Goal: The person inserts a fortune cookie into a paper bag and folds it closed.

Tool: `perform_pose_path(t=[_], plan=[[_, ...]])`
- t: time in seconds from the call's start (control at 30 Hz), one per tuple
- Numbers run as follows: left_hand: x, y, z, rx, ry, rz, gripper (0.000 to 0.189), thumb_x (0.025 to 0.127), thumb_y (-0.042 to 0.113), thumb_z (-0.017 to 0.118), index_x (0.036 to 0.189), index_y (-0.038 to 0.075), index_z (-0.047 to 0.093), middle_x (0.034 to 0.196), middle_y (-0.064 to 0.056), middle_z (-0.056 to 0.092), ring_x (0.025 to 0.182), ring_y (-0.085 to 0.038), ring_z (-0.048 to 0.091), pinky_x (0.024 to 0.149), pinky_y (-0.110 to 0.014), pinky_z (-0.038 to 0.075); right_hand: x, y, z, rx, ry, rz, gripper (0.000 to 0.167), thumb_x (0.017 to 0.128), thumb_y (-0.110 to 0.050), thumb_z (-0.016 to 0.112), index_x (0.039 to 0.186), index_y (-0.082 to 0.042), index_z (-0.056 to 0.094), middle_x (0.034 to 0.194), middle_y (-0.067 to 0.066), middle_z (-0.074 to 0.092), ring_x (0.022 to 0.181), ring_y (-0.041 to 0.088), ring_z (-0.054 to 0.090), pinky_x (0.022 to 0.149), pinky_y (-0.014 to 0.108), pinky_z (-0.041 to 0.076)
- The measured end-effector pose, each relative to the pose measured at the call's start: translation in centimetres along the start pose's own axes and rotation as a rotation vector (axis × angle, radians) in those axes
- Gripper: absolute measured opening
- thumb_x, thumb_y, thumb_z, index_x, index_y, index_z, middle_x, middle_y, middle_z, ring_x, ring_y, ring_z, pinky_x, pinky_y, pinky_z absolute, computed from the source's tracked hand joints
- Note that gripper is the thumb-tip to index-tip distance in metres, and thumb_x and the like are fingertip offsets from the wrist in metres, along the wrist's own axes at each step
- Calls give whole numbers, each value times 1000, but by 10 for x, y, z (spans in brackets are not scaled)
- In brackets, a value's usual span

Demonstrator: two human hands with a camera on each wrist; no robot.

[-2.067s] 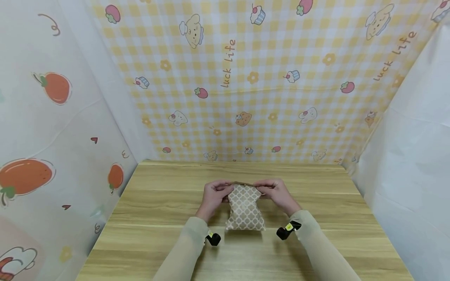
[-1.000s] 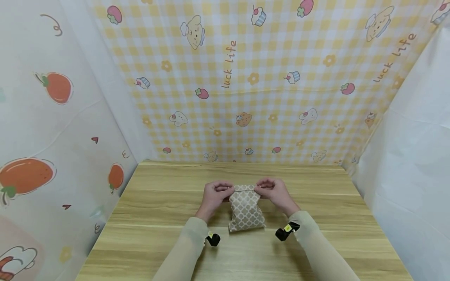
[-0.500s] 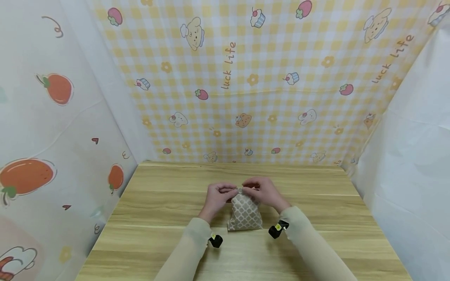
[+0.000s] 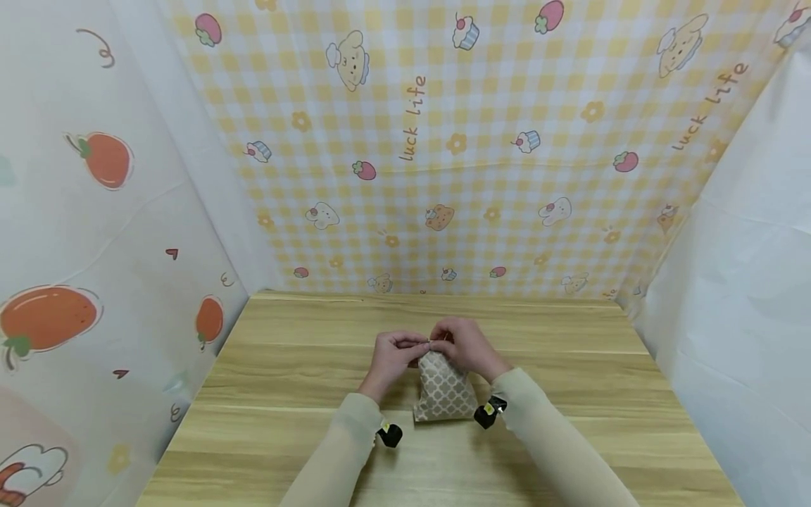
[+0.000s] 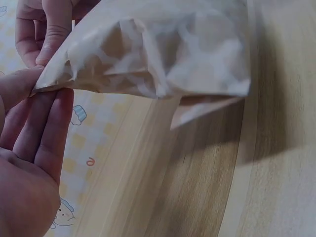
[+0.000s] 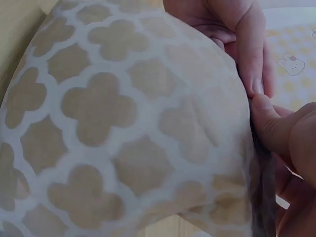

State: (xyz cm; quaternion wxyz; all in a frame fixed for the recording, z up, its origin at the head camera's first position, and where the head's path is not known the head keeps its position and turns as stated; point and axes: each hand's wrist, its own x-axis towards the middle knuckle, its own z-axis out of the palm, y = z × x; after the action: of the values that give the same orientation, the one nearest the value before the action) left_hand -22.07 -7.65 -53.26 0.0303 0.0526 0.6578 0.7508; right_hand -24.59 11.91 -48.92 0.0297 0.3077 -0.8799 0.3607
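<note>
A brown paper bag (image 4: pixel 445 391) with a white quatrefoil print stands between the hands, close over the table, with its top edge folded. At the top left of the bag, the left hand (image 4: pixel 389 358) pinches the fold between thumb and fingers. The right hand (image 4: pixel 470 348) pinches that same edge right beside the left fingertips. In the left wrist view, the bag's side (image 5: pixel 197 54) is creased and a loose flap hangs below it. The right wrist view shows the right thumb (image 6: pixel 269 123) pressed on the fold, its fingers behind. What the bag contains is hidden.
The wood-grain table (image 4: pixel 304 451) spreads around the bag. A yellow checked cloth (image 4: pixel 405 232) rises behind it, with white sheets to the left and right. A small black wrist camera (image 4: pixel 389 434) hangs at each cuff.
The bag's top has been folded over toward the person. The right hand has shifted left along the fold until its fingertips meet the left hand's. The left hand moved slightly right.
</note>
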Motion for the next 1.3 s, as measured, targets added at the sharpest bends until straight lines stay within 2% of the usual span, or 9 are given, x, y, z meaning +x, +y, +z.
perform_pose_path(t=[0.17,0.27,0.37,0.5,0.63,0.87,1.0,1.17,1.3], plan=[[-1,0,0,1,5,0,18,90,-4,79,106,-11,76,96,-20,79,74,-15,76,63,-30,64,0,-2,3,-60,38,-29,14,89,-5,82,84,-14,73,84,-3,71,74,7,63,67,24,56],[-1,0,-1,4,12,-2,17,89,-4,80,105,-10,76,95,-18,79,72,-14,75,62,-28,63,-1,-1,4,-45,40,-33,13,90,-6,82,85,-14,74,85,-2,71,73,7,63,67,24,56],[-1,-1,-2,5,16,-7,17,89,-4,79,104,-10,76,93,-16,80,71,-14,75,61,-28,63,-2,2,3,1,18,-14,9,91,-8,81,87,-14,76,86,-3,72,70,5,63,65,23,56],[0,-2,-4,-10,13,-6,19,90,-3,79,105,-13,75,91,-16,79,69,-14,74,62,-28,63,-4,7,-2,56,-10,49,7,93,-11,81,89,-14,76,84,-4,72,63,6,61,57,24,54],[0,-1,-5,-17,16,-6,21,90,-3,80,105,-15,74,90,-17,79,67,-14,74,61,-28,63,-6,8,-7,49,-16,89,10,93,-12,81,86,-15,74,79,-6,69,59,6,58,54,24,52],[1,-2,-5,3,32,4,18,90,-3,80,104,-12,75,90,-15,79,65,-13,72,59,-26,62,-7,9,-6,21,26,16,12,91,-11,83,83,-15,74,78,-5,70,61,3,58,56,24,53],[2,-2,-7,12,39,-1,16,89,-2,81,103,-8,77,89,-12,79,67,-13,73,60,-27,62,-10,15,-8,32,29,61,10,91,-15,83,85,-17,75,80,-8,71,67,3,60,61,24,54],[1,-3,-11,-2,56,-6,16,88,-3,81,103,-8,78,91,-14,79,68,-15,73,59,-27,62,-14,23,-15,57,-12,147,11,91,-12,83,85,-15,75,77,-7,70,64,6,62,59,25,55],[1,-4,-13,7,55,2,16,88,-2,81,103,-8,78,92,-15,79,67,-14,72,58,-27,61,-14,26,-15,44,-15,115,13,89,-8,84,83,-14,74,75,-6,70,61,4,62,56,24,55]])
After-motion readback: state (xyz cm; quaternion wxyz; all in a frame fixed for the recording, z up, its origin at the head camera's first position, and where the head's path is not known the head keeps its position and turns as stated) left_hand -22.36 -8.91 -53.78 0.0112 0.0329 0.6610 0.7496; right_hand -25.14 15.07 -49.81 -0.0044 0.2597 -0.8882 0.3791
